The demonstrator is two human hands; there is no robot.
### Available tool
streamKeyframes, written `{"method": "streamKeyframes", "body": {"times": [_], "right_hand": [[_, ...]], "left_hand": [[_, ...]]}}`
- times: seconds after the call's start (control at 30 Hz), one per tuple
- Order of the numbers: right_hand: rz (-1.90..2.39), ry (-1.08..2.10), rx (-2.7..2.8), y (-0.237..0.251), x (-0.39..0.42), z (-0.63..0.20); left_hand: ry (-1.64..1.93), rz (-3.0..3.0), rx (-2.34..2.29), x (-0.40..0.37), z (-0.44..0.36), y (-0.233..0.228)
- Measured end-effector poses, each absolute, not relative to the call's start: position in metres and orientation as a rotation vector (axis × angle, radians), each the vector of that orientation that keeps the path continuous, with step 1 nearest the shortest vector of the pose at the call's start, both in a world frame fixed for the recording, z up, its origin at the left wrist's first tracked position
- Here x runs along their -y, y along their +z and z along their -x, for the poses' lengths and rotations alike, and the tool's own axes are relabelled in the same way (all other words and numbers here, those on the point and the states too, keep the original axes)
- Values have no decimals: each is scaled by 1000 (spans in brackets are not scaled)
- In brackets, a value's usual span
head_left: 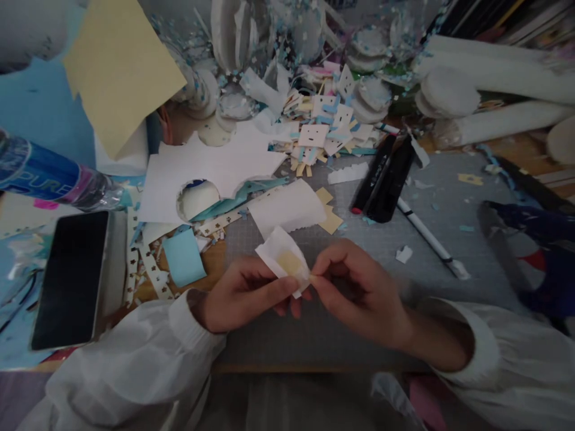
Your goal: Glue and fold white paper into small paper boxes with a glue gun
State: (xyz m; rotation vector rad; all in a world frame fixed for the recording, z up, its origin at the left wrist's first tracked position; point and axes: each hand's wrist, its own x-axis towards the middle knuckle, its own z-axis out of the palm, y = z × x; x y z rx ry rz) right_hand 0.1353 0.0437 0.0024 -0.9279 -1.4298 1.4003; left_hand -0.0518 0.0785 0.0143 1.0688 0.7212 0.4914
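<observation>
The paper scrap point(282, 254), white with a small tan square near its middle, is held up just above the grey cutting mat point(449, 203) at the near edge of the bench, between both hands. It is judged to be very light, thin and limp, liable to crease or tear under a hard pinch, and best taken at its edges or corners with fingertips only. The left hand point(245, 293) comes in from the lower left in a white sleeve, palm turned inward, its grip closed on the scrap's lower edge between thumb and fingers. The right hand point(359, 293) comes in from the lower right, wrist bent inward, fingers curled; its grip is narrowed to a fine pinch of thumb and forefinger at the scrap's right lower corner, where the two hands nearly touch. Whether it holds a separate layer or the scrap itself cannot be told. A dark phone point(72, 278) lies face up well to the left, with a plastic bottle point(49, 176) on its side beyond it. A black marker point(381, 179) and a white pen point(431, 239) lie on the mat beyond the hands, and a heap of paper cutouts point(323, 131) covers the far side of the bench.
</observation>
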Motion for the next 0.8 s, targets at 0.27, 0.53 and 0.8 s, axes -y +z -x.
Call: {"method": "streamKeyframes", "body": {"times": [0.27, 0.53, 0.8], "right_hand": [[848, 1347, 1494, 3, -42, -136], [817, 1207, 1705, 1, -44, -141], [715, 1049, 1788, 4, -45, -141]], "left_hand": [[484, -1049, -708, -78, 52, 13], [435, -1004, -712, -78, 52, 12], [435, -998, -691, -78, 52, 12]]}}
